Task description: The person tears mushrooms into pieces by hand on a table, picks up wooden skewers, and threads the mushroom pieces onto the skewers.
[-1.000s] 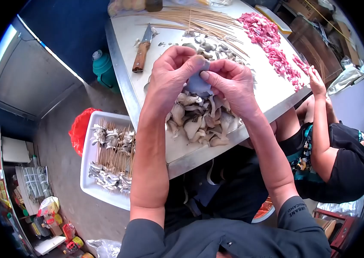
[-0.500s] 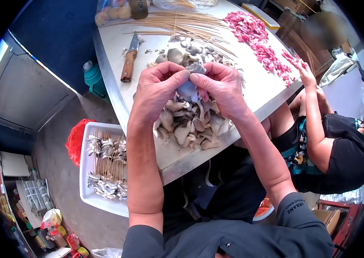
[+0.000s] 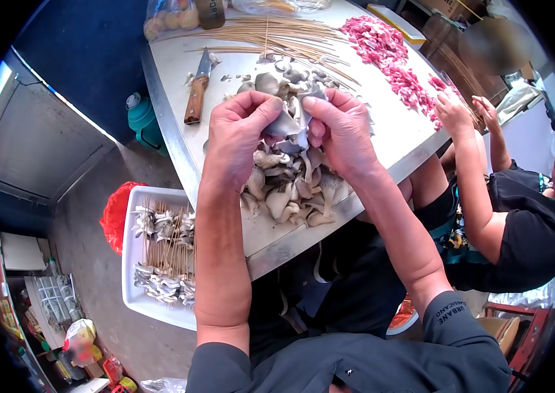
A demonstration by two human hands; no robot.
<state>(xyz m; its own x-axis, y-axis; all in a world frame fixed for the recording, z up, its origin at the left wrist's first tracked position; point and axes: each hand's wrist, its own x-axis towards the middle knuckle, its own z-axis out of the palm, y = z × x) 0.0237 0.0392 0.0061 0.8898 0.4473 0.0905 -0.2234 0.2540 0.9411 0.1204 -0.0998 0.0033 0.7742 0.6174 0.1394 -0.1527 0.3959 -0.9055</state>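
Between thumb and fingers, my left hand [image 3: 246, 131] pinches one side of a grey mushroom piece [image 3: 285, 124]. My right hand [image 3: 339, 128] grips its other side, and the piece looks partly split down the middle. Both hands are above a pile of grey-white mushrooms [image 3: 284, 196] near the table's front corner. More mushroom caps [image 3: 267, 83] lie just beyond my fingers. To the left rests a knife [image 3: 197, 97] with a wooden handle. Thin wooden skewers [image 3: 264, 33] are spread at the back of the white table [image 3: 179, 141].
Pink cut meat [image 3: 382, 52] lies along the table's right side, beside a co-worker's hands [image 3: 457, 114]. A white tray [image 3: 134, 298] of skewered mushrooms stands low at the left, near a red bag [image 3: 115, 216] and a teal flask [image 3: 143, 121].
My hands have drawn slightly apart, and the mushroom piece between them has opened into two parts. The co-worker's hands have separated, one over the meat's near end. Earlier, the whole view shifted.
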